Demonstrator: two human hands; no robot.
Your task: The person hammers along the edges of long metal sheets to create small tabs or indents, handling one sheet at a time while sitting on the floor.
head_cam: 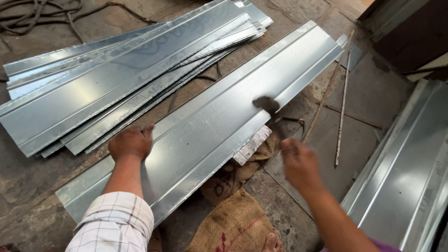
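A long galvanised metal sheet (pixel 210 126) with folded ribs lies diagonally across the floor. My left hand (pixel 131 142) presses flat on its near-left part, fingers spread. My right hand (pixel 298 161), blurred by motion, grips the handle of a hammer (pixel 267 105). The dark hammer head hovers over the sheet's right edge. Under that edge sits a pale metal block (pixel 252 143), resting on burlap sacking (pixel 235 219).
A stack of similar sheets (pixel 121 70) lies at the upper left, with more sheets (pixel 406 177) at the right. Two thin rods (pixel 343 107) lie on the concrete floor. Cables (pixel 42 14) coil at the top left. A bare toe (pixel 271 242) shows at the bottom.
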